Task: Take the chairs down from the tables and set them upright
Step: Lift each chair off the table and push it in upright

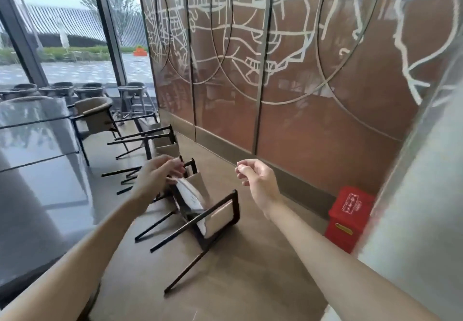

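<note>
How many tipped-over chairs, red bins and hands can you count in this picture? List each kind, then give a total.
Tipped-over chairs: 3 (nearest chair, middle chair, farthest chair)
Red bins: 1 (red bin)
Hands: 2 (left hand, right hand)
Total: 6

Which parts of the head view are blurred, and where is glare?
Head view: motion blur smears the left hand and the red bin; the wide lens bends the wall panels; daylight glares on the glossy floor at left.
</note>
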